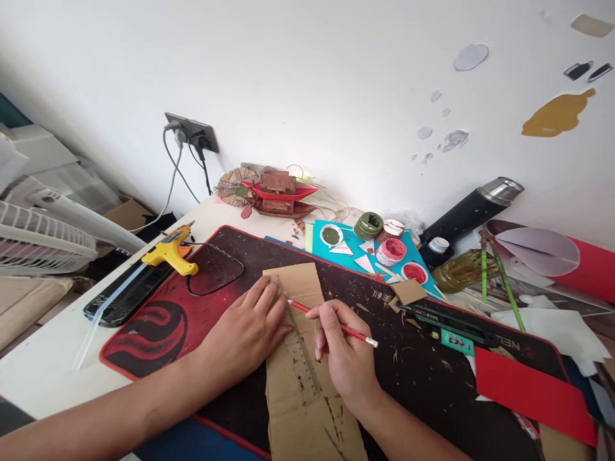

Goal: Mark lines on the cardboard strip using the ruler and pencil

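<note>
A strip of brown cardboard [288, 416] lies lengthwise in front of me on the dark mat. On top of it is a clear plastic ruler [300, 365], scuffed and spotted with dark marks. My left hand [254, 323] lies flat over the ruler's upper part, fingers stretched forward, pressing it to the cardboard. A red pencil [353, 332] with a white end is held between the thumb and fingers of my right hand [343, 352]. The pencil's tip points left, close to the ruler's edge by my left fingertips. Dark tears mark the cardboard's near part.
A yellow glue gun [170, 253] rests at the left on a black case [125, 301]. Model boats [278, 192] stand by the wall. Open paint pots [391, 251] sit on blue card; a green cutter [451, 323], red card [533, 390] and black flask [468, 211] are at right.
</note>
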Action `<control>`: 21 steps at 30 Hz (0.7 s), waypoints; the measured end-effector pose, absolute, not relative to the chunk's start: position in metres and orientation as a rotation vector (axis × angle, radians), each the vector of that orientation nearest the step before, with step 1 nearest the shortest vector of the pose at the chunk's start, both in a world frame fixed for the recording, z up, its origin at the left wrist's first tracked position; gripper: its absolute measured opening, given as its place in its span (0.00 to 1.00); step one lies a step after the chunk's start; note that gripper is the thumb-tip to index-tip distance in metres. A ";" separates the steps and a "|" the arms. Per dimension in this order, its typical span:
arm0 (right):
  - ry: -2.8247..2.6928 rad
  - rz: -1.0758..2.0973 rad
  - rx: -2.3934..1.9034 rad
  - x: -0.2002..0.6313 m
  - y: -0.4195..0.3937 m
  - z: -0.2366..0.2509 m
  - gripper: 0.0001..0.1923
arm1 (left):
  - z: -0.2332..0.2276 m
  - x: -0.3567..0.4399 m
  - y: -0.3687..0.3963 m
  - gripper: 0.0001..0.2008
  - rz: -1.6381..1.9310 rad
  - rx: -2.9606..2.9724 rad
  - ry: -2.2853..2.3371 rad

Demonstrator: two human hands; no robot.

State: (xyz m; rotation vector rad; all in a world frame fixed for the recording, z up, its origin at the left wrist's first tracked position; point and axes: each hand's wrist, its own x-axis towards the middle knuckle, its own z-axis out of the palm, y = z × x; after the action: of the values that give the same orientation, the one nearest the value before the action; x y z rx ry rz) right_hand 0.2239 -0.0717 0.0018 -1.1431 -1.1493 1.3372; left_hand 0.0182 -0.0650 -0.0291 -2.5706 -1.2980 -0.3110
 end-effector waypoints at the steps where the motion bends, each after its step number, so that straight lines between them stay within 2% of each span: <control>1: -1.144 1.341 -1.146 0.224 -0.071 0.001 0.32 | -0.029 0.015 -0.064 0.20 -0.326 -2.598 -1.285; 8: -1.137 1.302 -1.158 0.225 -0.069 -0.003 0.32 | -0.025 -0.020 -0.051 0.23 -0.514 -2.830 -1.262; 21: -1.175 1.309 -1.130 0.226 -0.069 -0.006 0.30 | -0.011 -0.038 -0.004 0.25 -0.499 -3.139 -1.225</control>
State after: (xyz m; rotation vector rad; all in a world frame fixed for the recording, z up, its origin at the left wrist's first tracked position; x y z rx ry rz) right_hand 0.2257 -0.0693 -0.0057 -1.1299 -1.1754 1.3094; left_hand -0.0382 -0.0042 -0.0107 -3.1389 -1.2254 -0.4987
